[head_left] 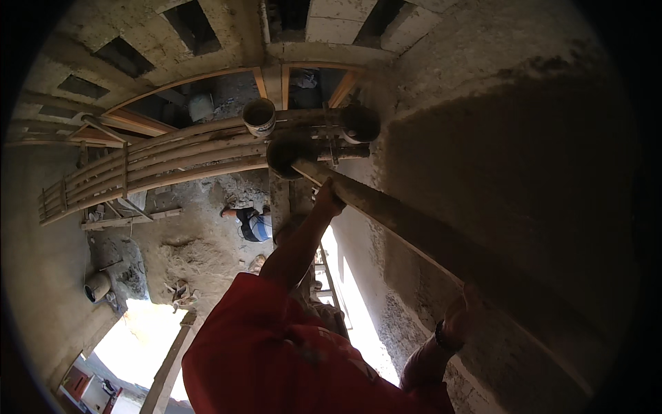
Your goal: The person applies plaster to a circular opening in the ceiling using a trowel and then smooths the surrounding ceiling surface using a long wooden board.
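Left hand (329, 198) is clamped on a long board (414, 231) near one end; right hand (463, 317) sits farther along, grip too dim to tell tbh.

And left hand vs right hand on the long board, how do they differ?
Position: left hand grips near the long board's upper-left end; right hand is farther down it. Wrist: left hand's looks bare, right hand's wears a dark band. Shared: both are at the board's lower edge.

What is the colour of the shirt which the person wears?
The shirt is red; it shows best in the head view.
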A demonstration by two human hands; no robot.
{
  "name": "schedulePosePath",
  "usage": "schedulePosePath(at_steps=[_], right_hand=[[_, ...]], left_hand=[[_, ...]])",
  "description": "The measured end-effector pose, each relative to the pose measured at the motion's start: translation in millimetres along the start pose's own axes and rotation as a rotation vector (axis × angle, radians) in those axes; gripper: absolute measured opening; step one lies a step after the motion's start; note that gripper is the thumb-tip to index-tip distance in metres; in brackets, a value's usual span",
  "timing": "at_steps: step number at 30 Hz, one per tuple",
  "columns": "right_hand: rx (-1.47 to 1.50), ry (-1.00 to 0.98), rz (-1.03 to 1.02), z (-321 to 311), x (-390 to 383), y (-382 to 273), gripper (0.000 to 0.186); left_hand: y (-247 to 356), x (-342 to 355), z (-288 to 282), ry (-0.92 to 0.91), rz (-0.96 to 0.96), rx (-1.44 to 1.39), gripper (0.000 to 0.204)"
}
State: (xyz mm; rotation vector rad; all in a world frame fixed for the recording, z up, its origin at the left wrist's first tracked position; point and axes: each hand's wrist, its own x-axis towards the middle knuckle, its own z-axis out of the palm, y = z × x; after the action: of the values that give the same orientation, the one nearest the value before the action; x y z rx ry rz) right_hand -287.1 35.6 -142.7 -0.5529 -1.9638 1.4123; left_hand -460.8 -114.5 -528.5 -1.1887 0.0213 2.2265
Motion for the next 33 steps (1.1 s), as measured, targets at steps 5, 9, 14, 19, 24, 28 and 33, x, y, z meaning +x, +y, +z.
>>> schedulePosePath(at_steps=[5,9,14,19,24,28,33], right_hand=[[0.148,0.137,-0.054,-85.4,-30.6,-39.4,0.051],[0.274,0.263,-0.028,-119.0,-64.6,-34.6,0.066],[-0.867,0.428,0.315,-153.6,-120.1,-5.1,0.052],[-1.081,0.366,0.599,-172.0,-168.3,47.3,0.035],[-0.700,0.578,0.767,-161.7,-192.7,92.4,0.029],[-0.953,0.398,0.752,-160.1,-233.2,126.9,0.031],[-0.850,0.420,0.747,-169.9,-258.9,150.2,0.032]], left_hand=[[-44.6,-26.4,-12.7,-0.255,-0.052,0.276,0.047],[-62.9,-45.8,-8.8,-0.217,0.002,0.444,0.042],[-91.8,-116.5,53.2,-0.282,0.164,1.164,0.042],[-76.2,-76.9,48.8,-0.288,-0.091,0.745,0.036],[-82.7,-57.8,54.4,-0.256,-0.036,0.969,0.034],[-96.5,-53.1,55.0,-0.308,0.027,1.169,0.031],[-133.2,-30.8,35.7,-0.211,-0.025,1.248,0.032]])
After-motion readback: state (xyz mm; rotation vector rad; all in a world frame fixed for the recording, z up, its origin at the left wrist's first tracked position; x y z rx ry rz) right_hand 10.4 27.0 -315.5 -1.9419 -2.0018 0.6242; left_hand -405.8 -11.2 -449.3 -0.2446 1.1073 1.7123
